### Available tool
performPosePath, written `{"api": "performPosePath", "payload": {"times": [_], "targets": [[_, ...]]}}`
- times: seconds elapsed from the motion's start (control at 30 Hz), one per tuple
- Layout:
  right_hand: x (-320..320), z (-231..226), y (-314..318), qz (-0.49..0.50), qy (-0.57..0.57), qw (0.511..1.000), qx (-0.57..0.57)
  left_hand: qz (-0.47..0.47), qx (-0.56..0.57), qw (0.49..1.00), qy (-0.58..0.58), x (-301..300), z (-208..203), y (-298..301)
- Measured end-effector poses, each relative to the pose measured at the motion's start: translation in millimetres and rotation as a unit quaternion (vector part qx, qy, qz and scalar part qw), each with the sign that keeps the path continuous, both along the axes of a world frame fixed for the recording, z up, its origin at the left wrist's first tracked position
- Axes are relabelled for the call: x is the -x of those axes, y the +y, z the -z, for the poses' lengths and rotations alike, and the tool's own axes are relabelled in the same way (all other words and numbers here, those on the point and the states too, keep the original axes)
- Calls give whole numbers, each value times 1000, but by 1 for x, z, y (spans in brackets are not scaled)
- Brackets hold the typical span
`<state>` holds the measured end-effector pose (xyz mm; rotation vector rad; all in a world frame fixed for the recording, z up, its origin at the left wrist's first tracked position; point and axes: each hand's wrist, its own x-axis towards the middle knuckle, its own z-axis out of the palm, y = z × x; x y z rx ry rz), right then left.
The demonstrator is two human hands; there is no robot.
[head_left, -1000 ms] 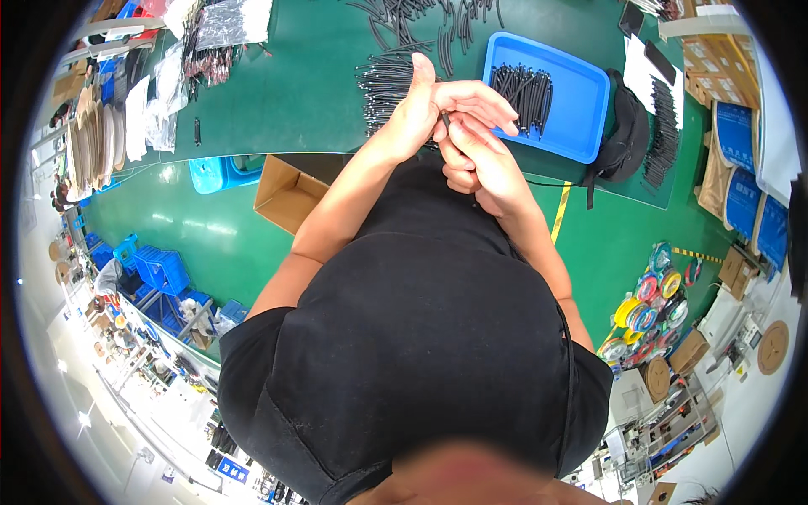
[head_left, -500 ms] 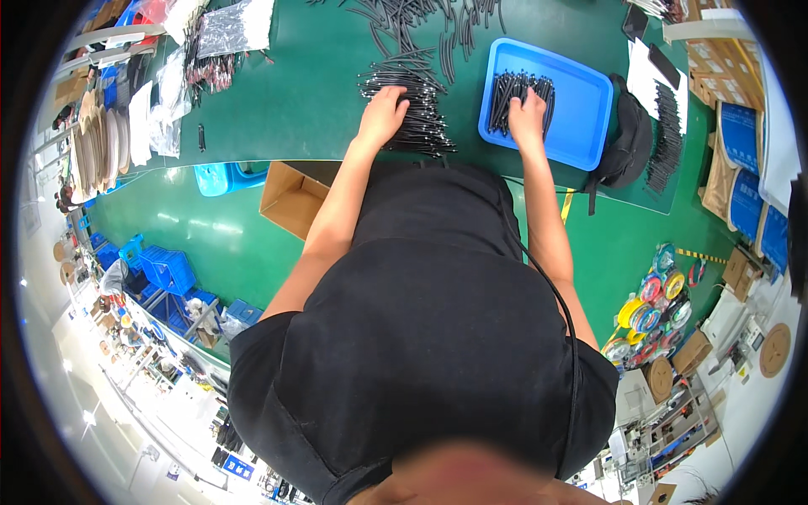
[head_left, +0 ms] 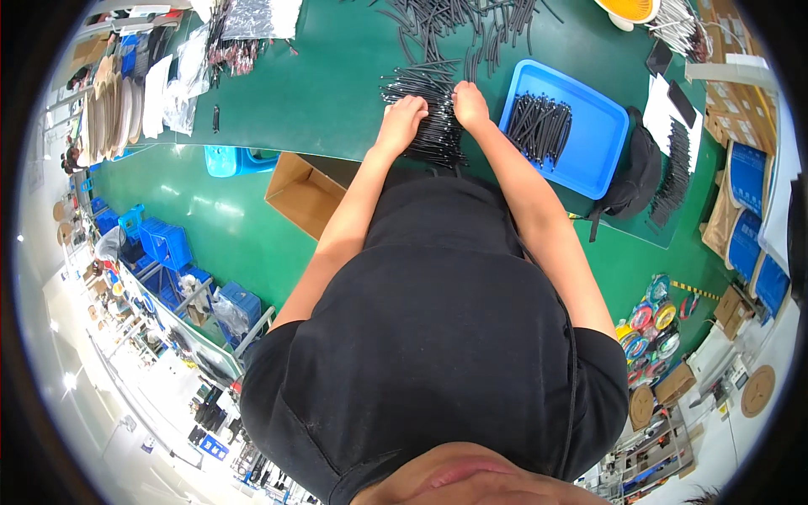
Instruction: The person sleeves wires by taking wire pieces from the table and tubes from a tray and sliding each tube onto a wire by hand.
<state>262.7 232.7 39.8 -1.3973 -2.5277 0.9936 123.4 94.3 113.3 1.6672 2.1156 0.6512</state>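
Black tubing pieces point(head_left: 425, 118) lie heaped on the green counter point(head_left: 320, 93) beside the blue tray point(head_left: 602, 143); my left hand point(head_left: 402, 112) and right hand point(head_left: 468, 103) press down on them, fingers curled. Loose strands could roll off the edge.

Black tubes point(head_left: 425, 118) lie on a green table point(head_left: 328, 93); more fill a blue tray point(head_left: 602, 147). Shirt point(head_left: 438, 337) black, box point(head_left: 303, 194) brown, floor point(head_left: 227, 227) green, spools point(head_left: 652, 324) seemingly multicoloured.

Open brown cardboard box point(head_left: 305, 195) on green floor, left. Blue packs point(head_left: 746, 210) and brown boxes point(head_left: 730, 118) stacked far right.
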Motion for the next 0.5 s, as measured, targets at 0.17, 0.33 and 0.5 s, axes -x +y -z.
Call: {"api": "performPosePath", "payload": {"times": [0.17, 0.33, 0.5], "targets": [[-42, 11, 2, -13, 126, 992, 0, -143, 2, 955, -258, 3, -27, -1], [-91, -59, -31, 99, 248, 955, 130, -115, 22, 957, -263, 0, -55, -1], [-124, -137, -62, 70, 325, 942, 52, 7, 32, 982, -187, -24, -103, 7]]}}
